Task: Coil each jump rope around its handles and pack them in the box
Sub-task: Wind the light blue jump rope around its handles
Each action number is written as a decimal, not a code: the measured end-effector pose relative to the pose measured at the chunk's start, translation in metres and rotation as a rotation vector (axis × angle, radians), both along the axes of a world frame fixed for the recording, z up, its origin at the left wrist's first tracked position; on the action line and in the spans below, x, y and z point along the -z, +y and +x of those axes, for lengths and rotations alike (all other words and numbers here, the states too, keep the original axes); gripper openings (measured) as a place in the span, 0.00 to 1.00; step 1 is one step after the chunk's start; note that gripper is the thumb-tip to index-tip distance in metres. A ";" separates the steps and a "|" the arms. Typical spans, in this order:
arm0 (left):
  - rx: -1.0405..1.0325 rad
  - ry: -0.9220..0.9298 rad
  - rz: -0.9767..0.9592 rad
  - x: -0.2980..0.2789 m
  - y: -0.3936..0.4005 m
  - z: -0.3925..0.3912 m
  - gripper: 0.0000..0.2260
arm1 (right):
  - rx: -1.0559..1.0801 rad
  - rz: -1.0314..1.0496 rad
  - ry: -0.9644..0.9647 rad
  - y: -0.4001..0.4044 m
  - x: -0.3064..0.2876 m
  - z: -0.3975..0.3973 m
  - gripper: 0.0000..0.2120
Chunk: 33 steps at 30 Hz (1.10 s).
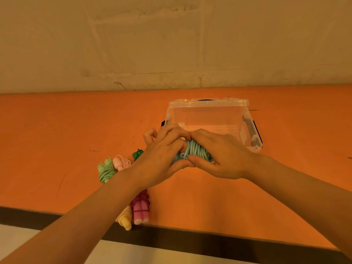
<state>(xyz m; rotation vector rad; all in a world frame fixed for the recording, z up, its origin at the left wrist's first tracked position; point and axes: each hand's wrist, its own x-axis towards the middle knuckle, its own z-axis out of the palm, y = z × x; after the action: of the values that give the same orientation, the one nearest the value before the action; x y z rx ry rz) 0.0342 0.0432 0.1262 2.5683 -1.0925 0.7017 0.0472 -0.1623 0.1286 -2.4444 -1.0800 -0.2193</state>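
Note:
Both hands hold a light blue jump rope [196,150] coiled tightly around its handles, just in front of the clear plastic box [209,115]. My left hand [163,155] grips its left end and my right hand [219,155] wraps over the right part, thumb below. The box stands open with nothing visible inside. Coiled ropes lie on the table under my left forearm: a light green one [105,170], a pink one [121,162], a dark green one [137,154], a magenta one [141,207] and a yellow one [125,218].
The orange table [57,140] runs to a plain wall [171,44] at the back. Its dark front edge [190,239] lies close to the magenta and yellow ropes. The box has black latches [257,130] on its sides.

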 end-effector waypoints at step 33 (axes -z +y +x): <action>-0.039 0.388 -0.241 -0.019 -0.007 -0.006 0.12 | -0.029 -0.111 -0.278 -0.012 0.019 0.015 0.18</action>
<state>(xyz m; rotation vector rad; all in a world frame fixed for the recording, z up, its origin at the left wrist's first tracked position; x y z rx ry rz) 0.0277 0.0363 0.1449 2.3857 -0.7832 0.2990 0.0619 -0.1741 0.1092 -2.5478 -1.2731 -0.5150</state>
